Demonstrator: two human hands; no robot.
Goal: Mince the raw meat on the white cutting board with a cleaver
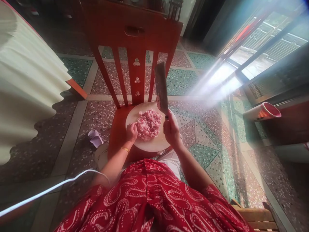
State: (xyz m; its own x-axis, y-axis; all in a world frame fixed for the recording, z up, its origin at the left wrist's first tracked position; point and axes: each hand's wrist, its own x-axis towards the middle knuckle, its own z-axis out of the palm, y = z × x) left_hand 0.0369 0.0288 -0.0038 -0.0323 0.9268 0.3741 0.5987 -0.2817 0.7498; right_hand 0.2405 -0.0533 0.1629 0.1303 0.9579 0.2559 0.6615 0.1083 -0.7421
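minced meat on round board, wooden chair, terrazzo floor; right hand clamps cleaver, left hand curled.

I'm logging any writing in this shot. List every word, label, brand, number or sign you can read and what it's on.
None: no readable text anywhere.
Cleaver in the right hand: no legible mark.
Chair back: club-shaped cutouts only, no letters.
Round cutting board by the left hand: blank.
Red cup: no print visible.
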